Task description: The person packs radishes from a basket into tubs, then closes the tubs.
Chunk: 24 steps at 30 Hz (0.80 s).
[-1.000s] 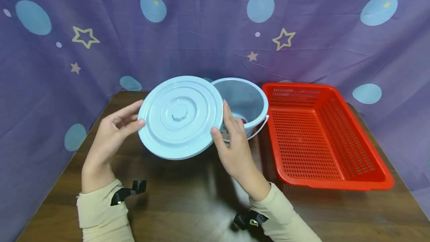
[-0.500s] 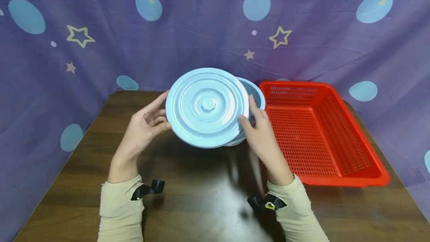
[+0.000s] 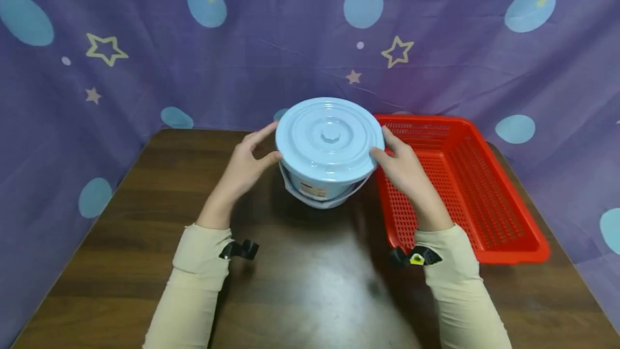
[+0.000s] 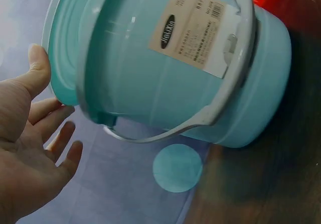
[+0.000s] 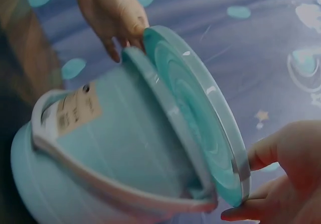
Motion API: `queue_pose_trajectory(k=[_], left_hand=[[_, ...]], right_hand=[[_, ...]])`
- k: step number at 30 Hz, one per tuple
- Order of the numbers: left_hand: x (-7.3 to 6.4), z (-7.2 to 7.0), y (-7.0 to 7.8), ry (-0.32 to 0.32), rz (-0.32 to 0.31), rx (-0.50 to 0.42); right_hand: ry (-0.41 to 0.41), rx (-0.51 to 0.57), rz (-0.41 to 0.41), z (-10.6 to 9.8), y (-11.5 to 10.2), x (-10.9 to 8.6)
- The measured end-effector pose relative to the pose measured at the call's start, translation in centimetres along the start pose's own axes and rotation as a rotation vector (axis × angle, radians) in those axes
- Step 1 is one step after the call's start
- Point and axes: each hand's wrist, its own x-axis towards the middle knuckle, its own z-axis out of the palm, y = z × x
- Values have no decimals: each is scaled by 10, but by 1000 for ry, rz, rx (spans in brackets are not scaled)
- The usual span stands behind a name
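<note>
A round light-blue lid [image 3: 310,152] with a central knob is directly above the light-blue bucket [image 3: 295,178] in the head view. My left hand [image 3: 242,163] pinches the lid's left edge between thumb and fingers; the other fingers spread loosely in the left wrist view. On the opposite edge, my right hand [image 3: 404,171] pinches the lid [image 5: 225,123] with thumb and fingers. The right wrist view shows a narrow gap between lid and bucket rim [image 5: 173,111]. A paper label [image 4: 188,30] is on the bucket's front, and its handle [image 4: 228,83] hangs down. The bucket's inside is hidden.
To the right of the bucket stands a red perforated plastic basket [image 3: 528,230], partly behind my right forearm. Everything rests on a dark wooden table [image 3: 121,263]. Behind it hangs a purple curtain [image 3: 271,69] with stars and blue ovals.
Both hands have carried the lid rightward, from the left of the bucket to above it. The lid, tilted toward me earlier, is now flatter, and the bucket's opening is covered from view.
</note>
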Motion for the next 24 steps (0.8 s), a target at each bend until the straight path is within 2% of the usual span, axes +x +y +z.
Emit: queue_pose_trajectory(k=[4, 11, 17, 19, 24], left_hand=[[4, 3, -7, -20, -21, 17], [0, 4, -15, -38, -69, -5], [-5, 3, 7, -46, -104, -13], [-6, 3, 10, -44, -113, -12], [-6, 7, -8, 8, -109, -45]], right_hand=[[-63, -54, 35, 1, 6, 10], [-118, -118, 13, 5, 11, 21], [-148, -169, 21, 2, 10, 25], [-147, -178, 20, 0, 9, 25], [-99, -154, -29, -9, 6, 17]])
